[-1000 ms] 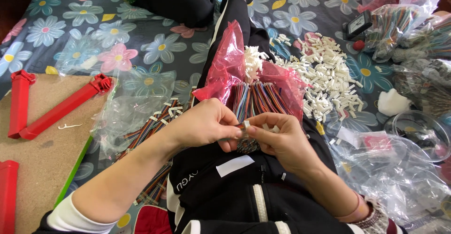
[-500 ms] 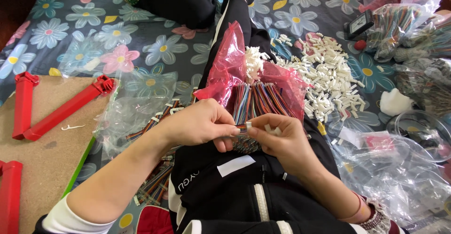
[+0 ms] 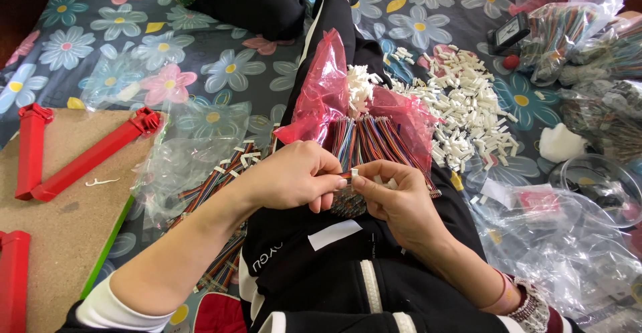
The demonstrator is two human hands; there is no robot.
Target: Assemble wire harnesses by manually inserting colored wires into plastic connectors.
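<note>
My left hand (image 3: pixel 294 176) and my right hand (image 3: pixel 394 196) meet above my lap, fingertips pinched together on a small white connector (image 3: pixel 354 172) at the end of a thin multicoloured wire strip. Just beyond the hands a bundle of rainbow ribbon wires (image 3: pixel 371 142) lies on my black trouser leg, spilling out of a red plastic bag (image 3: pixel 321 95) that also holds small white connectors (image 3: pixel 359 85). A heap of loose white connectors (image 3: pixel 468 116) covers the flowered sheet to the right.
A clear bag with finished coloured wire pieces (image 3: pixel 200 172) lies left of my leg. Red plastic bars (image 3: pixel 87 156) rest on a brown board (image 3: pixel 60 239) at far left. Bags of wire (image 3: pixel 575 39), clear plastic (image 3: pixel 568 239) and a round transparent container (image 3: pixel 602 186) crowd the right.
The hands stay together over the lap; the fingers have shifted slightly on the connector and wire end. The view has drifted a little.
</note>
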